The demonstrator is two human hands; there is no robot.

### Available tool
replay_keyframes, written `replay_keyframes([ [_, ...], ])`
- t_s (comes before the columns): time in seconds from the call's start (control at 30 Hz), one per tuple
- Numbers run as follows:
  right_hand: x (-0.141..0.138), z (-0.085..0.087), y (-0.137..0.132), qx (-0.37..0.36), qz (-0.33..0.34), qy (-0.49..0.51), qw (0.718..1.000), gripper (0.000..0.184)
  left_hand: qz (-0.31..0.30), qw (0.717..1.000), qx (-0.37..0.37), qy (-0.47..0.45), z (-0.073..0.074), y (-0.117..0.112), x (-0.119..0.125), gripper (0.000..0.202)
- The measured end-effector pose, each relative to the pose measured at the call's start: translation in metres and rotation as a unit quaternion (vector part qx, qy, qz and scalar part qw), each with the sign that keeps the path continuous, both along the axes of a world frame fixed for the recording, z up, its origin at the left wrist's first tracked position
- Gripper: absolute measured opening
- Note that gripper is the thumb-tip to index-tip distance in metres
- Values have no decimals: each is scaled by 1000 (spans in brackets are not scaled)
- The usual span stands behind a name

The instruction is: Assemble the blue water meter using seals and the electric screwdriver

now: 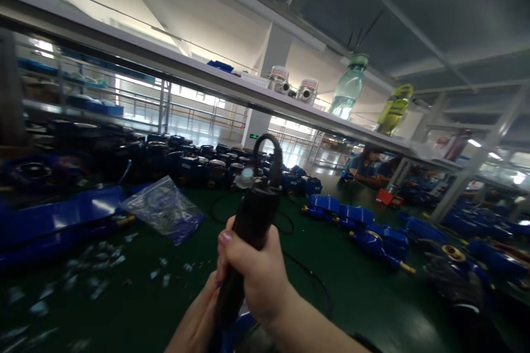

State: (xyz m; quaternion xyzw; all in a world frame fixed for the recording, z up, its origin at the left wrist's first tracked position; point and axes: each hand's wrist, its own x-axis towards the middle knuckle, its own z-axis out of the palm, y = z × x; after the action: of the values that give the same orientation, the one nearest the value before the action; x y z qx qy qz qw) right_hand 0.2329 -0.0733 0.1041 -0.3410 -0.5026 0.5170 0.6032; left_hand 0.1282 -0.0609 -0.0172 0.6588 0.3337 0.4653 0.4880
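Observation:
A black electric screwdriver stands tilted in front of me, its cord looping out of the top end. My right hand is closed around its body, with the thumb across the near side. My left hand is lower down, close against the tool's left side. Its fingers look curled, but the tool hides most of them and what they grip. Below the hands shows part of a blue piece; the tool's lower end is out of sight.
A clear plastic bag and scattered small clear pieces lie left on the green table. Blue meter-like units with brass ends line the right. Dark units crowd the back. Overhead, a shelf carries a green bottle. People sit far right.

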Motion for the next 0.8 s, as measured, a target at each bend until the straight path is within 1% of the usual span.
replay_keyframes([
  [0.07, 3, 0, -2, 15, 0, 2, 1000, 30, 0, 1000, -11, 6, -4, 1, -1, 42],
  [0.13, 5, 5, -6, 27, -12, 9, 1000, 28, -8, 1000, -18, 5, -6, 3, 1, 45],
  [0.2, 6, 14, -12, 41, -27, 14, 999, 24, -34, 999, -21, 2, -7, 5, 3, 50],
  [0.27, 9, 26, -21, 59, -36, 14, 998, 23, -65, 998, -19, 4, -7, 7, 5, 52],
  [0.37, 17, 44, -36, 80, -46, 23, 995, 23, -77, 997, -11, 16, -7, 9, 5, 47],
  [0.47, 29, 54, -46, 107, -42, 39, 993, 24, -70, 997, -2, 13, -10, 8, 4, 39],
  [0.53, 35, 53, -48, 133, 6, 28, 991, 28, -68, 998, 5, 8, -11, 7, 3, 36],
  [0.57, 36, 50, -48, 140, 39, 17, 989, 25, -67, 998, 10, 6, -12, 7, 3, 35],
  [0.6, 36, 46, -49, 134, 71, 1, 988, 19, -67, 998, 13, 5, -12, 8, 3, 35],
  [0.63, 34, 42, -50, 112, 89, -15, 990, 16, -65, 998, 15, 5, -13, 8, 3, 35],
  [0.67, 30, 38, -52, 80, 91, -30, 992, 23, -62, 998, 16, 5, -13, 9, 3, 35],
  [0.73, 22, 30, -58, 13, 51, -60, 997, 39, -58, 998, 20, 7, -14, 10, 4, 35],
  [0.8, 13, 25, -63, -23, 18, -88, 996, 40, -56, 998, 26, 8, -14, 11, 3, 35],
])
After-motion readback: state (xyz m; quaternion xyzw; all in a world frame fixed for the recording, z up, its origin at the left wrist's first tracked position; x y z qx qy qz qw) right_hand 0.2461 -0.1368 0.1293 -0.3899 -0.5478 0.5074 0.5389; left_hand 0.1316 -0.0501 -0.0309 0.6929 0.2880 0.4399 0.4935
